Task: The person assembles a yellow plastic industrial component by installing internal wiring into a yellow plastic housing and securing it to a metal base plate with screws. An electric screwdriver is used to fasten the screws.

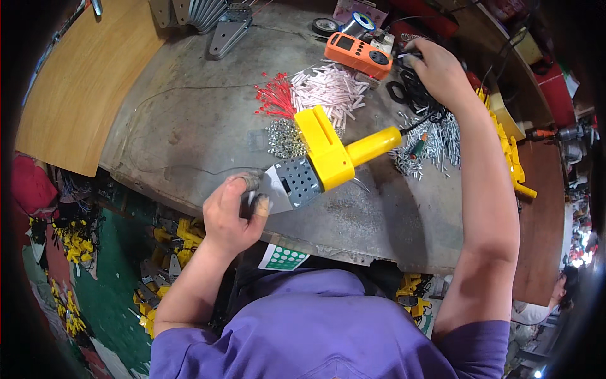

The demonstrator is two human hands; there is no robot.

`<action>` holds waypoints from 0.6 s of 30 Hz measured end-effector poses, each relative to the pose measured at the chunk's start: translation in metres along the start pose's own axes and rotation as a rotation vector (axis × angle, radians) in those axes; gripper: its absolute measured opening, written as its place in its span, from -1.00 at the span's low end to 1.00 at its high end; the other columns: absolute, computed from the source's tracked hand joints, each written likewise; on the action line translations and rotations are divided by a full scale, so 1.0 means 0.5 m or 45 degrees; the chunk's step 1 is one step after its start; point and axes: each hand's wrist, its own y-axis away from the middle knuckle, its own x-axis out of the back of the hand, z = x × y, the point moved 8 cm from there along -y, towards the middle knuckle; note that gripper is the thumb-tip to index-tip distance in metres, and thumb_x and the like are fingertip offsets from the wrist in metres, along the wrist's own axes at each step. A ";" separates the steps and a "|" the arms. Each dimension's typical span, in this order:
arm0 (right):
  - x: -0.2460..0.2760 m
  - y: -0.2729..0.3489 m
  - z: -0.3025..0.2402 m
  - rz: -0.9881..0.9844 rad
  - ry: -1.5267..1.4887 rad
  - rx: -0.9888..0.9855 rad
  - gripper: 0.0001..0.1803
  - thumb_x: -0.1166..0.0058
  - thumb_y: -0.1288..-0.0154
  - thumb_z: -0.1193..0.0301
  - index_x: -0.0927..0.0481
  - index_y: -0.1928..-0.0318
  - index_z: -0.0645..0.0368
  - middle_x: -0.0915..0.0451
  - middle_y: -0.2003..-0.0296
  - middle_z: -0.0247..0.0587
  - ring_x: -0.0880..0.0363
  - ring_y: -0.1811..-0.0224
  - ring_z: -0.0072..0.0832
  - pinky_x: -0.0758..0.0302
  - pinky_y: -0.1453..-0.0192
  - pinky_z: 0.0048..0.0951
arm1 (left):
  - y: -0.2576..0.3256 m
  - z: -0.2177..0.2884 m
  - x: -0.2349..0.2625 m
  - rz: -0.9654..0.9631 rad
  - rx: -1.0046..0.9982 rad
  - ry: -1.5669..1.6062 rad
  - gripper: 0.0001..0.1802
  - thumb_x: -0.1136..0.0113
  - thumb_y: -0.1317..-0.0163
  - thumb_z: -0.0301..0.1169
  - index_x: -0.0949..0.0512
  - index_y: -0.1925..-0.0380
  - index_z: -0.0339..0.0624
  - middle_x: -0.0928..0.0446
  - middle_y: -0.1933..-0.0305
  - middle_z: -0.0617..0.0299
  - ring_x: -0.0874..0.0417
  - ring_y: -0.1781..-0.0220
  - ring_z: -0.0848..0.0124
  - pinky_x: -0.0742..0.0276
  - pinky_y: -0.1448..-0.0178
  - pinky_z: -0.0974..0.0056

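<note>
My left hand is closed on the flat grey metal plate at the end of a yellow pipe-welding iron. The iron lies slanted above the bench, its perforated grey guard between plate and yellow body. Its round handle points to the right, with a black cord running from the end into a loose coil. At the far right of the bench, my right hand pinches a small dark plug, mostly hidden by the fingers. Just left of those fingertips is an orange power meter with a socket.
Beyond the iron lie piles of white sleeves, red-tipped leads, nuts and screws. A solder reel and black tape roll stand behind the meter. Metal plates are stacked far left; yellow tool bodies hang right.
</note>
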 end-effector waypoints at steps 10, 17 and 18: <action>-0.113 -0.127 -0.025 -0.397 0.256 0.071 -0.72 -0.17 -0.12 0.39 -0.57 0.16 0.26 -0.60 0.24 0.03 -0.55 0.08 -0.05 -0.45 0.00 -0.17 | 0.011 -0.013 0.013 0.061 0.044 0.108 -0.63 -0.29 0.10 -0.55 -0.44 0.23 -0.31 -0.55 0.31 -0.03 -0.63 0.31 0.04 -0.56 0.21 0.18; -0.119 -0.112 -0.044 -0.606 0.624 -0.128 -0.58 -0.12 -0.19 0.22 -0.54 0.03 0.24 -0.45 0.02 0.13 -0.39 -0.10 -0.03 -0.39 -0.11 -0.14 | 0.005 -0.019 0.011 0.134 0.010 0.079 -0.60 -0.29 0.11 -0.55 -0.41 0.20 -0.28 -0.48 0.13 -0.13 -0.56 0.18 -0.05 -0.50 0.09 0.08; -0.082 -0.090 -0.124 -0.437 0.570 -0.018 -0.54 -0.12 -0.17 0.25 -0.51 -0.04 0.24 -0.41 -0.03 0.14 -0.34 -0.15 -0.02 -0.33 -0.17 -0.12 | 0.020 -0.024 0.022 0.181 -0.013 0.036 -0.60 -0.29 0.11 -0.55 -0.41 0.21 -0.27 -0.45 0.05 -0.17 -0.53 0.14 -0.09 -0.47 0.04 0.03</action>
